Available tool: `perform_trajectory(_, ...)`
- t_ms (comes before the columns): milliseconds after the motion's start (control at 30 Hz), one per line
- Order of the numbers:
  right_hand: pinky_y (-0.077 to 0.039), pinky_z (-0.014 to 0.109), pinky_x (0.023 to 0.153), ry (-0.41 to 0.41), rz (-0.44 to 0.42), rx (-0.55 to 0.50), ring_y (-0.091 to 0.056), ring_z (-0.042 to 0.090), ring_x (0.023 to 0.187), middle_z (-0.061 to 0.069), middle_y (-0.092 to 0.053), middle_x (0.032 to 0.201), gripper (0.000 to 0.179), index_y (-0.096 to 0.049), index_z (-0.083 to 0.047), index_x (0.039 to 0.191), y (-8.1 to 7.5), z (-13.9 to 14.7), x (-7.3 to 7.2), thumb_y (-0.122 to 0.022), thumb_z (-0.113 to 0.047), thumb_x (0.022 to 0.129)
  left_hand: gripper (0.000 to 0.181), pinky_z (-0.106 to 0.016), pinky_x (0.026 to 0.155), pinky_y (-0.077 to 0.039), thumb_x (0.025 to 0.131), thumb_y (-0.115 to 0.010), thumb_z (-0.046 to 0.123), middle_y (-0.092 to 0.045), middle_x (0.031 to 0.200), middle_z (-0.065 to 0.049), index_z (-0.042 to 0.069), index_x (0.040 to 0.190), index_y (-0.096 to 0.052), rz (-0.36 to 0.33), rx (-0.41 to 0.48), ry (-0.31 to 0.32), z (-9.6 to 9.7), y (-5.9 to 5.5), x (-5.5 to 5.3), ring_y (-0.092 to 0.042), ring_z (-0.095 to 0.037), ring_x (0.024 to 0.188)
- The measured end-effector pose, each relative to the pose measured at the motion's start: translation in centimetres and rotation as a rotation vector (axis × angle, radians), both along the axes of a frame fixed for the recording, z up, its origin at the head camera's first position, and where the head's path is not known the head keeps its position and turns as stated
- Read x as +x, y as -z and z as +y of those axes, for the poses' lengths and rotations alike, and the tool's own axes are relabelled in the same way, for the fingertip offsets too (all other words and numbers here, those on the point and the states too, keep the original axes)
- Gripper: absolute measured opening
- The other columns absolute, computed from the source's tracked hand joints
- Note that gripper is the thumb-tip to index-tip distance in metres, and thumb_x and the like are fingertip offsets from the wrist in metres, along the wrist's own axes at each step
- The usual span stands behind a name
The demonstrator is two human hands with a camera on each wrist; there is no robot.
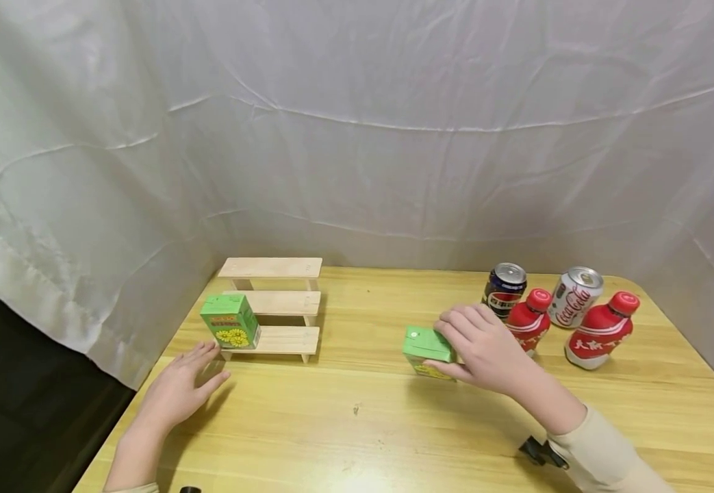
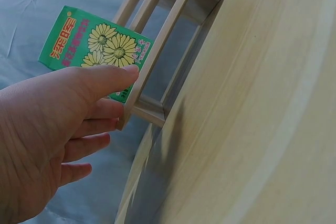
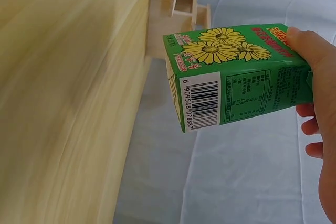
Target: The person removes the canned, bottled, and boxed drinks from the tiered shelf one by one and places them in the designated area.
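Observation:
Between thumb and fingers my right hand [image 1: 482, 349] grips a green drink carton [image 1: 428, 349] by its upper end, over the middle of the table. The right wrist view shows that carton's yellow flowers and barcode [image 3: 202, 100], its base lifted off the wood. A second green drink carton [image 1: 231, 322] stands upright at the left end of the lowest step of a small wooden three-step rack [image 1: 289, 339]. Beside it is my left hand [image 1: 178, 387], fingers loosely spread, with nothing held. In the left wrist view its thumb [image 2: 113, 80] overlaps the carton's lower front.
On the right stand a dark cola can [image 1: 504, 291], a silver Coca-Cola can [image 1: 574, 298] and two red-labelled bottles, one [image 1: 528, 322] partly behind my right hand, the other [image 1: 602, 332] farther right. Grey cloth [image 1: 393, 171] hangs behind the wooden table [image 1: 307, 424].

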State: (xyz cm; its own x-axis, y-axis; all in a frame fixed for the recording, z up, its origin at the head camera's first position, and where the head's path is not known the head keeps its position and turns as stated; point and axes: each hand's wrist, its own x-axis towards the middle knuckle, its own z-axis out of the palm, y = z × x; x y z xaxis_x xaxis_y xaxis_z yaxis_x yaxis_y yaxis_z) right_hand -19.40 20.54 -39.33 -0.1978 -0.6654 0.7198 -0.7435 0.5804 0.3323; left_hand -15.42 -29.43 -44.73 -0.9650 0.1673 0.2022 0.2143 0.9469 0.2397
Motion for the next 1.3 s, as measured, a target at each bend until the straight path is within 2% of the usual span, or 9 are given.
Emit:
perform_trajectory(133, -0.047, 0.042, 0.08, 0.009, 0.002, 0.0, -0.059, 0.028, 0.092, 0.009, -0.066, 0.096, 0.057, -0.066, -0.003, 0.097, -0.1, 1.2, 0.3, -0.049, -0.058, 0.094, 0.061, -0.063, 0.112, -0.033, 0.092, -0.064, 0.041, -0.05, 0.144, -0.022, -0.002, 0.135, -0.055, 0.003, 0.002, 0.0, 0.0, 0.0, 0.0, -0.045, -0.042, 0.135)
perform_trajectory(367, -0.047, 0.044, 0.084, 0.085, -0.039, 0.047, -0.059, 0.029, 0.095, 0.01, -0.066, 0.1, 0.062, -0.066, -0.003, 0.101, -0.4, 3.5, 1.4, -0.04, -0.059, 0.098, 0.062, -0.062, 0.112, -0.033, 0.092, -0.064, 0.042, -0.05, 0.144, -0.022, -0.001, 0.136, -0.054, -0.001, -0.001, 0.001, 0.0, 0.1, 0.0, -0.045, -0.043, 0.135)
perform_trajectory(733, -0.042, 0.044, 0.083, 0.097, -0.063, 0.026, -0.056, 0.031, 0.094, 0.012, -0.064, 0.101, 0.062, -0.064, -0.001, 0.102, -0.4, 6.5, 3.3, -0.039, -0.058, 0.099, 0.062, -0.062, 0.113, -0.032, 0.093, -0.063, 0.042, -0.049, 0.145, -0.022, -0.002, 0.136, -0.054, -0.005, -0.005, -0.008, 0.0, 0.0, -0.1, -0.044, -0.042, 0.135)
perform_trajectory(1000, -0.043, 0.045, 0.081, 0.142, -0.035, 0.028, -0.056, 0.032, 0.093, 0.013, -0.065, 0.099, 0.066, -0.065, 0.001, 0.101, -0.1, 9.2, 4.3, -0.039, -0.059, 0.098, 0.063, -0.061, 0.114, -0.031, 0.093, -0.062, 0.042, -0.047, 0.146, -0.021, -0.002, 0.138, -0.052, -0.027, -0.011, -0.016, 0.0, 0.1, -0.1, -0.043, -0.042, 0.137)
perform_trajectory(1300, -0.04, 0.044, 0.082, 0.174, -0.02, 0.003, -0.055, 0.036, 0.09, 0.017, -0.063, 0.095, 0.069, -0.064, 0.004, 0.098, -0.2, 11.6, 5.2, -0.036, -0.06, 0.099, 0.062, -0.062, 0.113, -0.032, 0.093, -0.063, 0.042, -0.05, 0.144, -0.022, -0.002, 0.136, -0.054, -0.005, -0.015, -0.012, 0.1, -0.1, 0.0, -0.045, -0.043, 0.135)
